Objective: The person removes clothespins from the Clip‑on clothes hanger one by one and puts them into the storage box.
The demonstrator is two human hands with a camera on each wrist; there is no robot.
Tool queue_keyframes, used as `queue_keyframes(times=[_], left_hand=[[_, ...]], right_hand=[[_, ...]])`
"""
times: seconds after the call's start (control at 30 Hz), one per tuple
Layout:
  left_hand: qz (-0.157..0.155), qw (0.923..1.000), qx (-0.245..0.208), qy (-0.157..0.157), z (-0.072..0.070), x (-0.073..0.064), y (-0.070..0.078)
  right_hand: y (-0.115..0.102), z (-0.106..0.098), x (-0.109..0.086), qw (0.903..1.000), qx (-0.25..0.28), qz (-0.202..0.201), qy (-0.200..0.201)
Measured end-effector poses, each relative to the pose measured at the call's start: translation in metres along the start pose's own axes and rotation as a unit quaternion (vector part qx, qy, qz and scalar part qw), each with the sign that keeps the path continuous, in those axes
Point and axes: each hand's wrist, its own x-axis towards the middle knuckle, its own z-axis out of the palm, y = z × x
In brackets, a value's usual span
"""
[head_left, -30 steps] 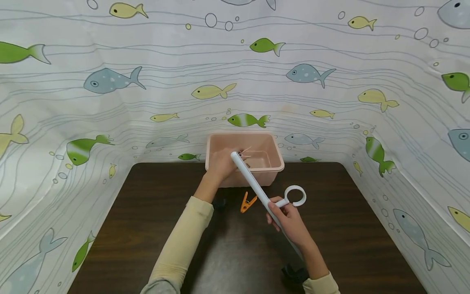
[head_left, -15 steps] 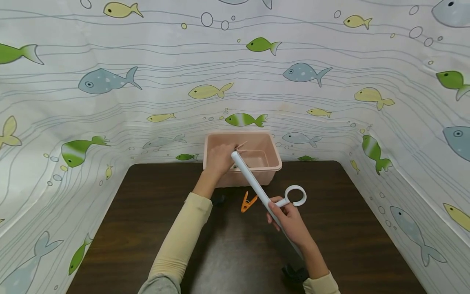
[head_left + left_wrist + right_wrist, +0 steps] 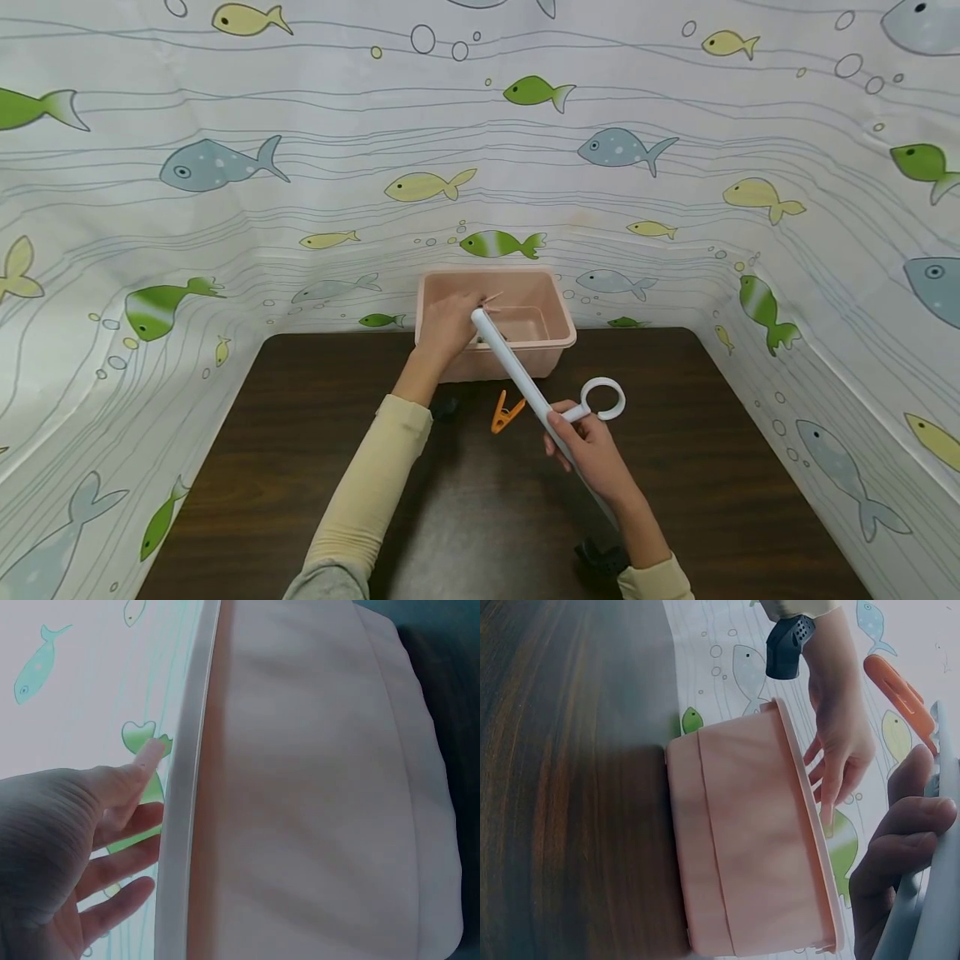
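Observation:
My left hand (image 3: 450, 323) is at the left side of the pink bin (image 3: 551, 340), above its rim in the right wrist view. Its thumb and index finger pinch a small pale pink piece (image 3: 154, 752) with thin prongs, like a clothespin; its full shape is hidden. My right hand (image 3: 588, 446) grips a white rod (image 3: 517, 371) that slants up toward the bin. An open white ring (image 3: 621, 400) on a short stem stands out beside that hand. An orange clothespin (image 3: 502, 414) sits against the rod, seemingly clipped on it.
Dark wooden table (image 3: 300, 442) under the hands, with the bin at its back edge. A fish-patterned white curtain (image 3: 345, 100) surrounds the table at the back and sides. Black camera mounts (image 3: 600, 557) are on the wrists. Small items in the bin are mostly hidden.
The head view has shifted slightly. My left hand has risen a little over the bin, and the pale pink piece has tilted with it. The right hand and rod stay nearly still.

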Motion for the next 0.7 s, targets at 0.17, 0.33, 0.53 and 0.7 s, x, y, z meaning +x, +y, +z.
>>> queue_keyframes(times=[0.17, 0.33, 0.53, 0.7], left_hand=[[0.001, 0.9999, -0.012, -0.008, -0.001, -0.004, -0.001], [-0.005, 0.9996, -0.025, -0.008, -0.002, -0.010, -0.002], [-0.010, 0.9988, -0.047, -0.002, -0.004, -0.016, 0.003], [-0.011, 0.9986, -0.052, -0.002, -0.011, -0.023, 0.009]], right_hand=[[-0.002, 0.001, 0.000, 1.0000, -0.001, 0.000, 0.001], [-0.003, 0.004, 0.000, 0.9999, -0.002, -0.010, -0.002], [-0.004, 0.004, 0.001, 0.9997, -0.007, -0.024, 0.000], [-0.006, 0.003, 0.003, 0.9997, -0.009, -0.023, 0.002]])
